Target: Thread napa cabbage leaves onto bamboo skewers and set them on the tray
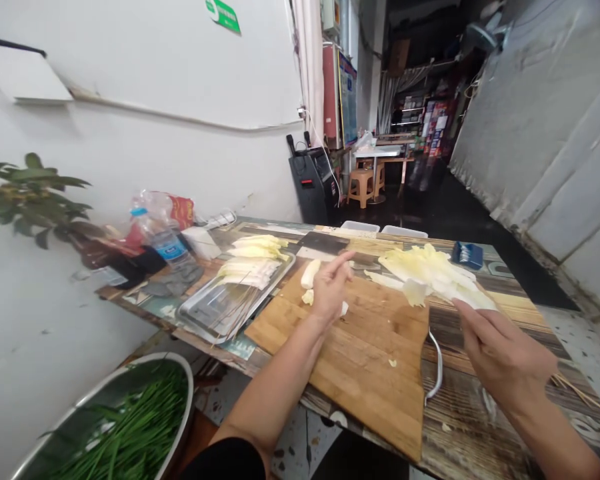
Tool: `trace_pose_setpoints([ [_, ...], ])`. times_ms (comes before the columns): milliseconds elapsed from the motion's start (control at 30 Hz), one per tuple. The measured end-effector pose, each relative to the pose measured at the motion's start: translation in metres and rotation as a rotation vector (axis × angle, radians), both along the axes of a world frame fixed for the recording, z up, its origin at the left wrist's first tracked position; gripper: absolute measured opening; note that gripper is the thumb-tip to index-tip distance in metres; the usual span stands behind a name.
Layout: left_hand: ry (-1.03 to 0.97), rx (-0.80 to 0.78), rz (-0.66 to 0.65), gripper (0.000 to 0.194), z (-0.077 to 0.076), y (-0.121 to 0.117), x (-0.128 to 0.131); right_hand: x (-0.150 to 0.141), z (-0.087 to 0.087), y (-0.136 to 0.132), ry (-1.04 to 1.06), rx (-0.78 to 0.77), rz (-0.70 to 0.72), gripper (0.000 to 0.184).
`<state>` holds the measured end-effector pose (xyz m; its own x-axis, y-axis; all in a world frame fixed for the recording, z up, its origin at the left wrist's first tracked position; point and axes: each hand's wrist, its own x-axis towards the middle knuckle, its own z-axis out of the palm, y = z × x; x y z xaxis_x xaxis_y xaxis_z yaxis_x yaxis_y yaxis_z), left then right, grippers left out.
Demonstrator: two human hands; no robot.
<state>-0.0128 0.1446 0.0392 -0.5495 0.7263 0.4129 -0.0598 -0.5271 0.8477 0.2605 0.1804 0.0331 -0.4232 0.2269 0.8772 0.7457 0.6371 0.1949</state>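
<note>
Trainee: In the head view, where is the leafy material located?
Instructor: Loose pale-yellow leaves with white stems (425, 263) lie right of centre, at and beyond the far right corner of the rectangular brown wooden board (360, 347). A short whitish-yellow piece (311, 273) rests near the board's far left corner. Flat leafy portions (250, 272) occupy the far end of the shallow rectangular tray (220, 310), left of centre, with thin wooden skewers (239, 312) beside them.

Trainee: State the grip of each hand.
Instructor: The left hand (329, 290) is over the far left part of the board, index finger extended, beside the short piece; whether it pinches anything cannot be told. The right hand (510, 353), at the right of the frame, has its fingertips at the white stem end of the leaves; closure on a stem cannot be confirmed.

Trainee: What constitutes sound handling?
Instructor: The operator should separate one leaf at a time, taking it by the firm stem, since the thin frilled edge would probably tear. Light, even finger pressure is advisable.
</note>
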Motion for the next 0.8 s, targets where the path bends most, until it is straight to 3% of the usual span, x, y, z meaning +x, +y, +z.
trace_pose_setpoints([
  [233,-0.100,0.005,-0.016,0.040,0.0066,-0.0006,-0.0008,-0.0020,0.0045,-0.0038,-0.009,0.002,0.007,0.021],
  [800,-0.025,-0.038,0.150,0.034,0.0041,-0.0015,0.0005,-0.0016,0.0055,-0.0051,-0.014,-0.015,0.010,0.022],
])
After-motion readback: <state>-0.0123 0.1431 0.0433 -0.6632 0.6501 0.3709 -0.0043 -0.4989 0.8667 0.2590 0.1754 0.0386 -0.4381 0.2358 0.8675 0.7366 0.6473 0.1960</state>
